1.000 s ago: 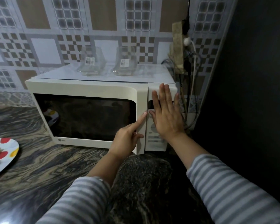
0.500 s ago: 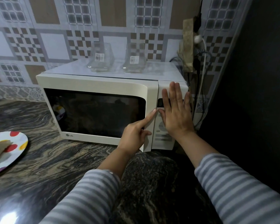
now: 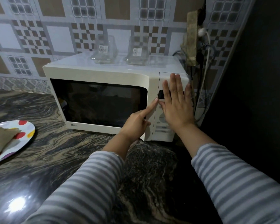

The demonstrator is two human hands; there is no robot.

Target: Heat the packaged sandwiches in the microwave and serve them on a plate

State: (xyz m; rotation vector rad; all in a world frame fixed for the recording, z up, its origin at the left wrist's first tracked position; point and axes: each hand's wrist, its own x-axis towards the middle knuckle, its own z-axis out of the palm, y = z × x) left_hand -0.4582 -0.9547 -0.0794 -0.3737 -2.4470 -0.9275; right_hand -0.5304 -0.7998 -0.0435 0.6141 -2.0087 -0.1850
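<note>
Half control panel (image 3: 164, 126) hidden — right hand (image 3: 176, 109) (flat) covers it.

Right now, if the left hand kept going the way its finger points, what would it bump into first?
The left hand points its index finger up and right at the microwave. It seems to be at the seam between door and control panel already, just beside the right hand lying flat there. Whether it touches is unclear.

A: Backdrop?
B: Patterned tile wall (image 3: 58, 34), brown and white squares. Dark marbled surface (image 3: 58, 152) with a glare spot near the left front.
A: Right side?
B: Dark panel (image 3: 257, 78); white cable (image 3: 208, 46) hanging beside a worn board (image 3: 191, 38) with plugs.
</note>
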